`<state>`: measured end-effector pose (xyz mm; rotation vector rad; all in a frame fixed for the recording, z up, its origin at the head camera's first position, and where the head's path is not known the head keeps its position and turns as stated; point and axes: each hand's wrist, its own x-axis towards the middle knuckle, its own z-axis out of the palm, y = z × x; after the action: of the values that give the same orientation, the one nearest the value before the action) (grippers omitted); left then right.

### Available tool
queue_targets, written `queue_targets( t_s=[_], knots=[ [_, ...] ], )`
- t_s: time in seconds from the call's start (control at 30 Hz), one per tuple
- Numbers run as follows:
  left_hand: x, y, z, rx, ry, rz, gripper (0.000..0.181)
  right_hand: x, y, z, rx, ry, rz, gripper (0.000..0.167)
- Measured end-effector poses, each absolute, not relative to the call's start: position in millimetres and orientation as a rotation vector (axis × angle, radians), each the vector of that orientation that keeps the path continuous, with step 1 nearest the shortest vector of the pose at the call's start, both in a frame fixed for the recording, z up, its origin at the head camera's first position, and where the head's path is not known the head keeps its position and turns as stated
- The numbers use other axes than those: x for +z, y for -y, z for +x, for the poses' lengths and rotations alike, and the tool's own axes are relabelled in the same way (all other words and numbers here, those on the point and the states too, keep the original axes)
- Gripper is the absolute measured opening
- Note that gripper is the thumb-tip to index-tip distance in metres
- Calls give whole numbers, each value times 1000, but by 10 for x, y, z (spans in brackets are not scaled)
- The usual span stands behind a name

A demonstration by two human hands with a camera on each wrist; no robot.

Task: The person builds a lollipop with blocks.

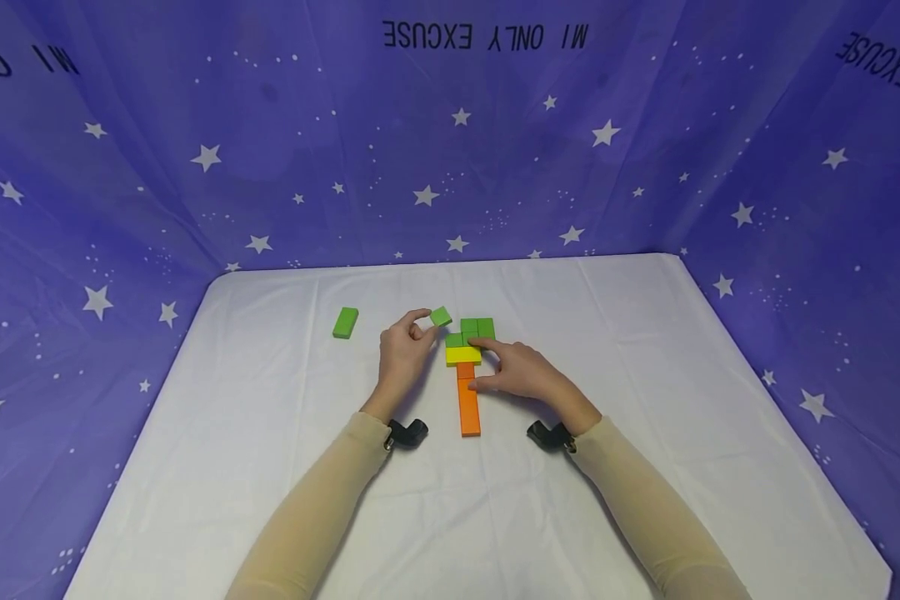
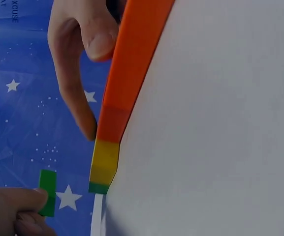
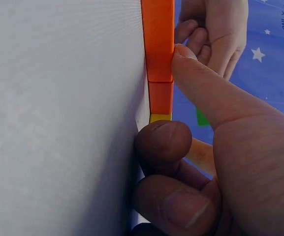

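Between thumb and index finger, my left hand (image 1: 403,358) pinches a small green block (image 1: 440,317) above the table, left of a row of blocks. This row has a long orange block (image 1: 469,410) nearest me, a short orange block (image 1: 466,371), a yellow block (image 1: 462,357) lying crosswise, and several green blocks (image 1: 486,328) at the far end. My right hand (image 1: 528,371) lies over the row's right side, its index fingertip on a green block and its thumb (image 3: 191,64) against the long orange one. Its other fingers (image 3: 164,142) bend down by the table.
A loose green oblong block (image 1: 346,323) lies farther left on the white-covered table (image 1: 285,467). Purple star-printed curtains (image 1: 435,150) stand behind and on both sides of the table. A black wrist device (image 1: 408,433) shows at each cuff.
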<state>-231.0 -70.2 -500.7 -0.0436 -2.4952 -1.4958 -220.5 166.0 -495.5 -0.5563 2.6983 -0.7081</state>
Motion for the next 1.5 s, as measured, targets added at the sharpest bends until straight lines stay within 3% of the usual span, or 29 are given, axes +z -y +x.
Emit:
queue_targets(
  t_s=[1.5],
  knots=[
    [-5080,663,-2481,-1266,2818,-54,33,-4933,-1649,-2201,-715,-2681,-492,88]
  ],
)
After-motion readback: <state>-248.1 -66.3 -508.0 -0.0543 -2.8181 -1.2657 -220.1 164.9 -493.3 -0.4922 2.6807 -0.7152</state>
